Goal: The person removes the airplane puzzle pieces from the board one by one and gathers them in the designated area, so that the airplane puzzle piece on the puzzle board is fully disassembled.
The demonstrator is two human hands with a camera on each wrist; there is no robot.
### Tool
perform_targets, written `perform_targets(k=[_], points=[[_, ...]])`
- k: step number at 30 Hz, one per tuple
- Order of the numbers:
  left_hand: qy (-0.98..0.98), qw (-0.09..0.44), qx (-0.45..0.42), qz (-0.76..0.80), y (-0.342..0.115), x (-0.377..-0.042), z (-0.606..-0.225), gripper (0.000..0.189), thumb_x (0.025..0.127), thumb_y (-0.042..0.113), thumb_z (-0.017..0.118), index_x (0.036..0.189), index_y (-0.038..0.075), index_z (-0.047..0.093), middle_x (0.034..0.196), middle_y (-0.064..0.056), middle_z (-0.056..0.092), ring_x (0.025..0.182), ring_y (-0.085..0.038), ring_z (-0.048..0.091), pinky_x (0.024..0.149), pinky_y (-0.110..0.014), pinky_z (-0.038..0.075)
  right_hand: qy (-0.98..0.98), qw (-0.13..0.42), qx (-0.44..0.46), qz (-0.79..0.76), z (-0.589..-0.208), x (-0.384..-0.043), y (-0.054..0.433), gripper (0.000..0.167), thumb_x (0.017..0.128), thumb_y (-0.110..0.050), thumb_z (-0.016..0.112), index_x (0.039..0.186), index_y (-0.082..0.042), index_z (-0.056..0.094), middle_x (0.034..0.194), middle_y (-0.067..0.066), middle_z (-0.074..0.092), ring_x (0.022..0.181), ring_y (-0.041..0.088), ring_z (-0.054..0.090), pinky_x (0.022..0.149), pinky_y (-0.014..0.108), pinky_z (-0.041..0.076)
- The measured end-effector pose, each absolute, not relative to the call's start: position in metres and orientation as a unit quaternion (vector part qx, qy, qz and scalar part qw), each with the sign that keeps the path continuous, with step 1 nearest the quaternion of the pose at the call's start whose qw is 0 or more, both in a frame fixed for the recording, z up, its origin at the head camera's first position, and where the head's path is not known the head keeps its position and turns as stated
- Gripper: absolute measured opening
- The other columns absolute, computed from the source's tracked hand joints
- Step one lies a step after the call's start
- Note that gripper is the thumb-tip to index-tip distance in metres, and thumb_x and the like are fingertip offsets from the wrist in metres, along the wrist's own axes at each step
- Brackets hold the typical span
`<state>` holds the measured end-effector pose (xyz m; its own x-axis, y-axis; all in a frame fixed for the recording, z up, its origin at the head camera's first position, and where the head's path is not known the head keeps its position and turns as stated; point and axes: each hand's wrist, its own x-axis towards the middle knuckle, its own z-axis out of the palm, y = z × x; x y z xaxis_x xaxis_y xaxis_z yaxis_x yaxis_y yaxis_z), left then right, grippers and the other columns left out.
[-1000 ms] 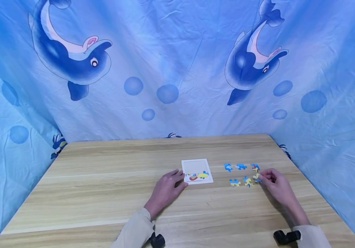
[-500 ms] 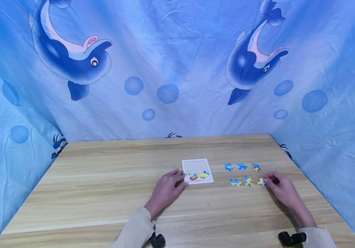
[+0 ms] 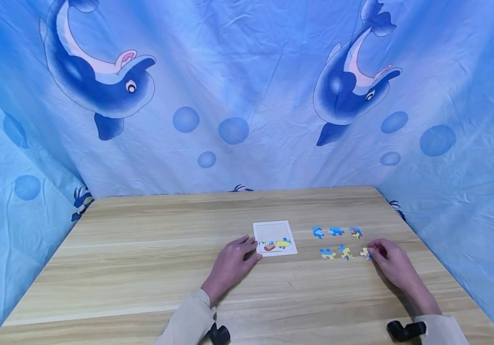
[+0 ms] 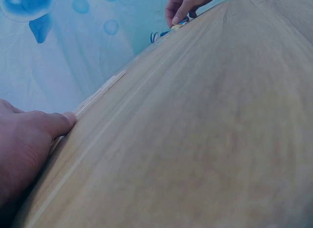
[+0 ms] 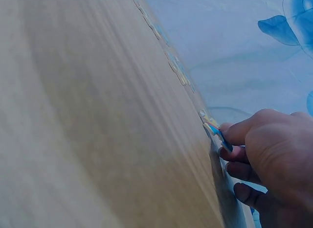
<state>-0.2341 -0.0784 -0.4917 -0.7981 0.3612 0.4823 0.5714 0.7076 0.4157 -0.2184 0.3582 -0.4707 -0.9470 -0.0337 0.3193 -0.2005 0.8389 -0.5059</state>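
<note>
the right hand (image 3: 391,266) pinches a small jigsaw piece (image 3: 365,254), pale yellow and blue, between thumb and forefinger; the gap is closed down onto the piece's edge, with the other fingers bent in beneath. the piece is at the right end of the near row over the wooden table (image 3: 143,263), and the right wrist view shows it tilted; whether its lower edge touches the wood i cannot tell. to its left lie the middle piece (image 3: 345,252) and the left piece (image 3: 327,255) of that row; a far row of three loose pieces (image 3: 336,231) lies just beyond. such a thin piece likely turns easily, so a light hold on its right edge, printed side up, seems best, with the fingers clear of the neighbours. the left hand (image 3: 231,263) lies relaxed, not curled round anything, its fingertips at the left edge of the white puzzle tray (image 3: 272,231) and its thumb by the near left corner. light pressure there should steady the tray without covering the fitted pieces (image 3: 282,244) along its near side or the bare recess at the far side
</note>
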Motion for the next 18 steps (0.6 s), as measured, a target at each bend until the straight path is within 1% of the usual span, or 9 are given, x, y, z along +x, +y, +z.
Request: perform_targets(k=[4,10,14,18], points=[[-0.906,0.184,-0.257,-0.282,-0.0783,-0.2339,-0.4918,0.037,0.093,0.028,0.079,0.122,0.006,0.077,0.13,-0.01,0.07,0.126,-0.035,0.063,0.104,-0.049,0.052,-0.949,0.157,0.073,0.265,-0.4716,-0.2193,0.3572,0.013,0.1,0.0,0.064,0.107,0.01,0.067,0.089,0.01,0.063,0.079,0.022,0.055,0.063,0.032,0.046],[-0.906,0.185,-0.258,-0.282,-0.0785,-0.2337,-0.4914,0.037,0.093,0.028,0.079,0.122,0.006,0.077,0.13,-0.01,0.07,0.126,-0.034,0.063,0.104,-0.049,0.052,-0.948,0.181,0.089,0.249,-0.4741,-0.2204,0.3542,0.01,0.098,0.003,0.065,0.106,0.009,0.069,0.091,0.012,0.064,0.081,0.024,0.057,0.065,0.035,0.048],[-0.905,0.184,-0.257,-0.285,-0.0785,-0.2337,-0.4914,0.037,0.093,0.028,0.079,0.122,0.006,0.077,0.13,-0.01,0.07,0.126,-0.034,0.062,0.104,-0.049,0.052,-0.947,0.189,0.088,0.243,-0.4751,-0.2196,0.3525,0.009,0.096,0.004,0.066,0.104,0.009,0.069,0.092,0.015,0.064,0.084,0.029,0.058,0.069,0.042,0.048],[-0.904,0.184,-0.258,-0.286,-0.0783,-0.2337,-0.4913,0.037,0.093,0.027,0.079,0.122,0.005,0.076,0.13,-0.011,0.07,0.126,-0.035,0.062,0.104,-0.05,0.051,-0.951,0.181,0.078,0.238,-0.4772,-0.2193,0.3515,0.011,0.095,0.003,0.066,0.104,0.01,0.068,0.094,0.02,0.063,0.09,0.038,0.058,0.075,0.052,0.047]])
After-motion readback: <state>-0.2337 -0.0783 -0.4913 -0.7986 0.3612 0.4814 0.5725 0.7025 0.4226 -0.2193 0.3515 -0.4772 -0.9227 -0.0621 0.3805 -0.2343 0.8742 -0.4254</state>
